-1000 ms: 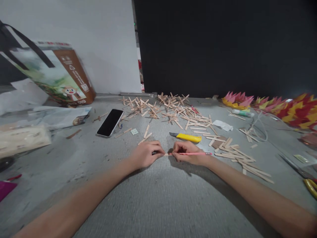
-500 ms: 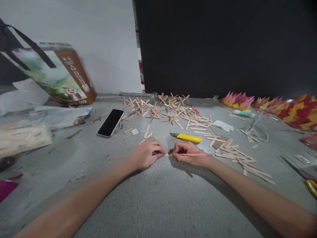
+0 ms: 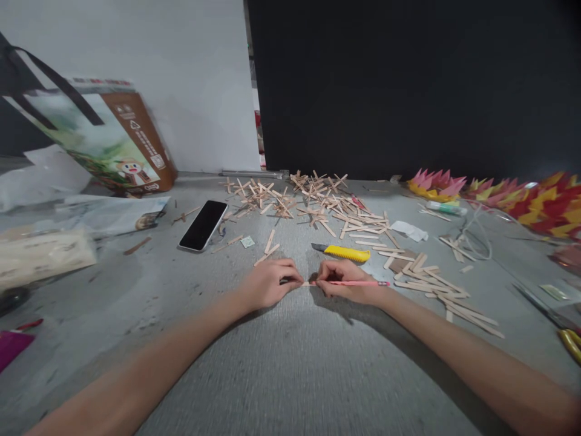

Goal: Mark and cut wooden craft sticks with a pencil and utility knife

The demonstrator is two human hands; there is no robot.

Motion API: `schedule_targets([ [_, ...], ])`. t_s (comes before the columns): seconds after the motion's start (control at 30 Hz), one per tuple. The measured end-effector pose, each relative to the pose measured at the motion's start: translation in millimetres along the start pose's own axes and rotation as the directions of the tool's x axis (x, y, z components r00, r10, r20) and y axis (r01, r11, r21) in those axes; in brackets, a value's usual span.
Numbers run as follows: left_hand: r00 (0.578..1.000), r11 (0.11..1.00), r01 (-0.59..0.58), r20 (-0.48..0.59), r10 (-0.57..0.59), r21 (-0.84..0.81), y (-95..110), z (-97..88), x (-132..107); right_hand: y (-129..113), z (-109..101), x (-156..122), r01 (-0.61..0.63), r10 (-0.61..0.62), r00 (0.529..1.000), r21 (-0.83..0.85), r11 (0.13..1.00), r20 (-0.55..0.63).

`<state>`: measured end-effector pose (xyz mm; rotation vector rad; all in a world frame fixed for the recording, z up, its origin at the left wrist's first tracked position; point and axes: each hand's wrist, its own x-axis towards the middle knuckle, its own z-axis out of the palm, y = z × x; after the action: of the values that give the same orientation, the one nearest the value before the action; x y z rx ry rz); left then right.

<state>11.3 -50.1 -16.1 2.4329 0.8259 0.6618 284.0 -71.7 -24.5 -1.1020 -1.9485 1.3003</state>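
Observation:
My right hand (image 3: 345,280) grips a pink pencil (image 3: 363,283), its tip down on a short wooden stick (image 3: 307,283) lying on the grey table (image 3: 290,363). My left hand (image 3: 271,281) is closed, fingertips pinching the left end of that stick and pressing it to the table. The two hands almost touch. Just beyond my right hand lies a yellow utility knife (image 3: 345,252). Loose wooden sticks (image 3: 436,284) lie to the right of my right hand.
A heap of glued stick crosses (image 3: 308,200) lies at the back. A black phone (image 3: 203,225) rests left of centre. A printed paper bag (image 3: 100,139) leans on the wall. Red, yellow and pink paper shapes (image 3: 512,197) and scissors (image 3: 560,327) lie on the right.

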Motion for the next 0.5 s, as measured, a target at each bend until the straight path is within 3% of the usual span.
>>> schedule_targets([
  [0.23,1.0,1.0,0.015,0.004,-0.015,-0.009,2.4,-1.8,0.8,-7.7,1.9,-3.5,-0.013,0.013,1.0,-0.002,1.0,-0.016],
  [0.5,0.999,0.999,0.039,0.01,-0.039,-0.003,3.3,-2.0,0.9,-4.0,-0.9,-1.0,0.056,-0.014,0.949,0.126,0.99,-0.315],
])
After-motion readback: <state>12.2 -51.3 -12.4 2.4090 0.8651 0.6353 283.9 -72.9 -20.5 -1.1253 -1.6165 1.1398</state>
